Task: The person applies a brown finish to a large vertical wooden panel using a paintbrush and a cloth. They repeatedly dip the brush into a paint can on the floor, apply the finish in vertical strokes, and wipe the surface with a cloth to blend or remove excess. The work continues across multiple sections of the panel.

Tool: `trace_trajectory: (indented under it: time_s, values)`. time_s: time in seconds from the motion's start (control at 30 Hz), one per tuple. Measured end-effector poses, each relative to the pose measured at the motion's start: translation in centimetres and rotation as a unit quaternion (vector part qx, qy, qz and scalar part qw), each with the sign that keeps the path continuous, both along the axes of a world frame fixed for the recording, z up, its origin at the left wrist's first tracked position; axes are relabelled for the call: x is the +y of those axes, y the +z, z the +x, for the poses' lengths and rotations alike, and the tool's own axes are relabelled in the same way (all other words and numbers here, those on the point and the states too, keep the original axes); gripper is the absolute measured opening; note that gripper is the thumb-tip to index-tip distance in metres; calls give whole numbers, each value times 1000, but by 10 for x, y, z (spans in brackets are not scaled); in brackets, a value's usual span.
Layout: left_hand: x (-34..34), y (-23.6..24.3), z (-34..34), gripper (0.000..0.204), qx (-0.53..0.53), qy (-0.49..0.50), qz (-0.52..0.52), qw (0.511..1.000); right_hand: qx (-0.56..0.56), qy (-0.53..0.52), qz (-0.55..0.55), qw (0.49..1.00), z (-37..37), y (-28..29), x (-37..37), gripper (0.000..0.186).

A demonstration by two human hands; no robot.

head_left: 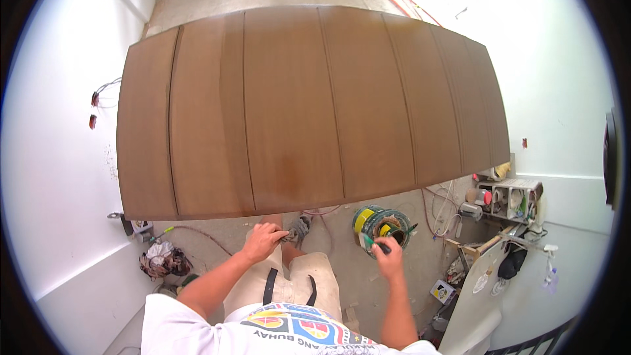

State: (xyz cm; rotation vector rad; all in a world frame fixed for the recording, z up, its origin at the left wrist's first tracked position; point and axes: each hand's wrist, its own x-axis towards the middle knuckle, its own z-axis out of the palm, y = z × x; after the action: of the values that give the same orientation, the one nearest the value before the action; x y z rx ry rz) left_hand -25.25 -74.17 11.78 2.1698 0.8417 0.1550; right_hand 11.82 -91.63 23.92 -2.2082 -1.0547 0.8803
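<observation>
A large brown wooden panel point(296, 105) with dark grooves across it lies before me. My right hand point(389, 258) is closed around a green-handled tool with a flat pale end point(368, 242); its exact kind is too small to tell. The tool is over the left side of a round bucket point(363, 217) with a yellow and green side. A smaller container with a yellow side point(389, 231) sits inside the bucket. My left hand point(263, 243) is in front of my shorts, just below the panel's near edge. Its fingers are bent together, and what they hold, if anything, is hidden.
Crumpled rags point(164, 260) lie on the floor at the left. A red hose point(204, 231) runs under the panel. At the right stand a shelf unit point(526, 190) with cans and a pale board point(476, 296) leaning by a wooden frame. White walls point(66, 177) flank the panel.
</observation>
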Motion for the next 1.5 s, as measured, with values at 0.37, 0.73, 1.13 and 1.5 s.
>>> trace_trajectory:
  time_s: [0.37,0.73,1.13,1.5]
  values:
    - [46,49,-135,21,-193,403,-383,809,273,387,498,726,-171,314,210,35]
    - [101,17,-209,27,-199,378,-479,767,203,331,400,830,-214,313,223,20]
    - [109,57,-95,32,-91,244,-625,736,29,-184,54,981,-108,77,16,13]
    - [81,30,-18,33,-163,353,-611,689,183,-257,38,948,-9,-26,-29,14]
